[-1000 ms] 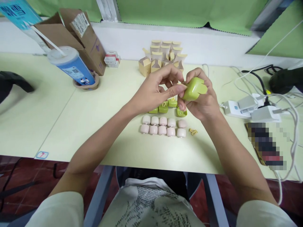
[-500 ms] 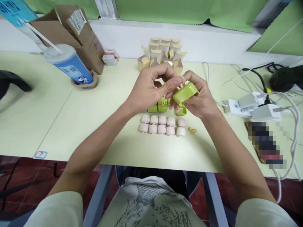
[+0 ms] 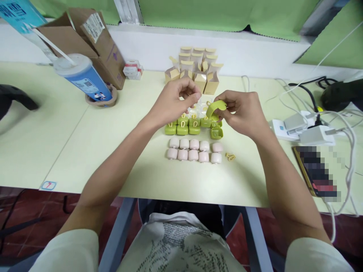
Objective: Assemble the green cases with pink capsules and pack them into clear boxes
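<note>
My right hand [image 3: 239,111] grips a green silicone-looking case cover [image 3: 214,108], its hollow side partly visible, with a small yellow loop at its upper left. Left of it and apart from it is my left hand [image 3: 177,100], fingers curled and thumb close to the index fingertip; anything between them is too small to make out. Below the hands stand rows of green cases [image 3: 182,129], several with yellow loops on top. An opened green cover [image 3: 216,132] lies at their right end. Nearer to me are two rows of pale pink and white rounded cases [image 3: 193,155].
Yellow loops [image 3: 230,156] lie right of the pale cases. Open small cartons [image 3: 200,80] stand at the back, with clear plastic pieces [image 3: 194,110] before them. A blue cup [image 3: 87,81] and cardboard box [image 3: 109,56] stand left; a power strip [image 3: 279,130] and phone [image 3: 314,172] right.
My hands have come apart: the left moved left and off the green cover, while the right shifted right and down, turning the cover. More of the green cases now shows.
</note>
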`<state>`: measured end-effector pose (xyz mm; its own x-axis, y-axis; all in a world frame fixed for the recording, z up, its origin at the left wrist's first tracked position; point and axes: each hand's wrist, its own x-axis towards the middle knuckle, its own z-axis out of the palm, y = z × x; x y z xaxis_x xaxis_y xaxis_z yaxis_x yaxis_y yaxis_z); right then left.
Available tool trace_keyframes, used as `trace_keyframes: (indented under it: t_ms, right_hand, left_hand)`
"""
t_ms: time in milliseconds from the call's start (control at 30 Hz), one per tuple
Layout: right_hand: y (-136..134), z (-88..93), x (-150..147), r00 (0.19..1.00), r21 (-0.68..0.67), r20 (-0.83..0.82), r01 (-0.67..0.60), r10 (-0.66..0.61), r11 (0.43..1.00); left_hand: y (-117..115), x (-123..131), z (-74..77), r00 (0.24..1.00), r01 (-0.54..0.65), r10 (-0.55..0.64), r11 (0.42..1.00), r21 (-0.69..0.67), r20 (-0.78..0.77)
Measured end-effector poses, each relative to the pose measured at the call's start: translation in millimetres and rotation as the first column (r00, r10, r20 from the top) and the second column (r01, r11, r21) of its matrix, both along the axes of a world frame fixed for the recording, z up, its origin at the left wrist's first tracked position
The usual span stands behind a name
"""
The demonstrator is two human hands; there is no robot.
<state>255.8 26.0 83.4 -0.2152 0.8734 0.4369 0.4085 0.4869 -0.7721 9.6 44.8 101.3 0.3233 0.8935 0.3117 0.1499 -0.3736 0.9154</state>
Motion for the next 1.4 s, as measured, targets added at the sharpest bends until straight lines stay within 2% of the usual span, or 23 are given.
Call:
trace_keyframes:
  t_ms: [100,233,300,367,433,533,633,733,933,1100,1267,1400]
  right_hand:
    - [2,-0.3,-1,0.984,0.111,0.167,0.048,-0.066,0.993]
    - [3,-1.8,1,0.966,0.199,0.239,0.054,-0.101,0.978]
    - [1,-0.3,1,0.943,0.173,0.317,0.047,-0.1,0.984]
    - [-3,3.5,-1,0.893,0.087,0.441,0.06,-0.093,0.994]
    - [-9,8.8,-4,0.822,-0.019,0.566,0.082,-0.057,0.996]
    - [-16,16.4,-9,0.732,-0.138,0.681,0.098,0.023,0.985]
    - [-19,20.0,-12,0.669,-0.238,0.733,0.088,0.119,0.967]
    - [-21,18.0,-16,0.579,-0.309,0.789,0.085,0.205,0.947]
    - [-28,9.3,-33,0.362,-0.184,0.925,0.169,0.112,0.968]
    - [-34,2.9,-46,0.233,-0.129,0.968,0.157,0.09,0.979]
    - [-37,-8.1,-53,0.221,-0.123,0.971,0.13,0.092,0.984]
    - [-34,-12.5,-49,0.285,-0.143,0.954,0.14,0.098,0.98]
  left_hand:
    - [2,-1,-3.5,1.0,0.012,-0.012,1.0,0.016,-0.01]
    - [3,-3,-7.2,0.998,0.028,-0.025,0.998,0.063,-0.053]
    - [4,-5,-6.9,0.991,0.046,-0.031,0.993,0.112,-0.131]
    - [3,-9,-5.2,0.958,0.082,-0.034,0.984,0.158,-0.286]
    - [2,-11,-3.6,0.866,0.157,-0.045,0.97,0.186,-0.499]
    - [1,-9,-6.1,0.643,0.313,-0.077,0.935,0.169,-0.762]
    - [1,-3,-15.1,0.484,0.414,-0.109,0.903,0.117,-0.868]
    - [2,3,-24.4,0.405,0.437,-0.084,0.893,0.112,-0.911]
    - [1,7,-28.6,0.376,0.415,-0.036,0.9,0.134,-0.926]
    - [0,7,-28.6,0.41,0.419,-0.048,0.897,0.141,-0.911]
    - [0,8,-32.8,0.444,0.448,-0.039,0.875,0.184,-0.895]
    - [-2,8,-27.3,0.418,0.452,-0.06,0.879,0.15,-0.907]
